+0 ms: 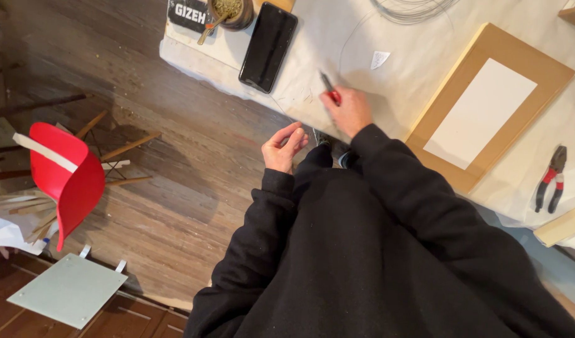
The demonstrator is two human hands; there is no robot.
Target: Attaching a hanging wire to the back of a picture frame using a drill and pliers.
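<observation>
Pliers (329, 88) in right hand (350, 111); black sign (188, 14) far-left.

a black phone (268, 47) lies on the white-covered table (356, 44) near a wooden frame (491, 106). red-handled pliers (551, 178) rest apart. a red chair (68, 178) stands on the wooden floor (175, 156).

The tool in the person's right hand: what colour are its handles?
Red, seen in the head view on the tool in the right hand.
</observation>
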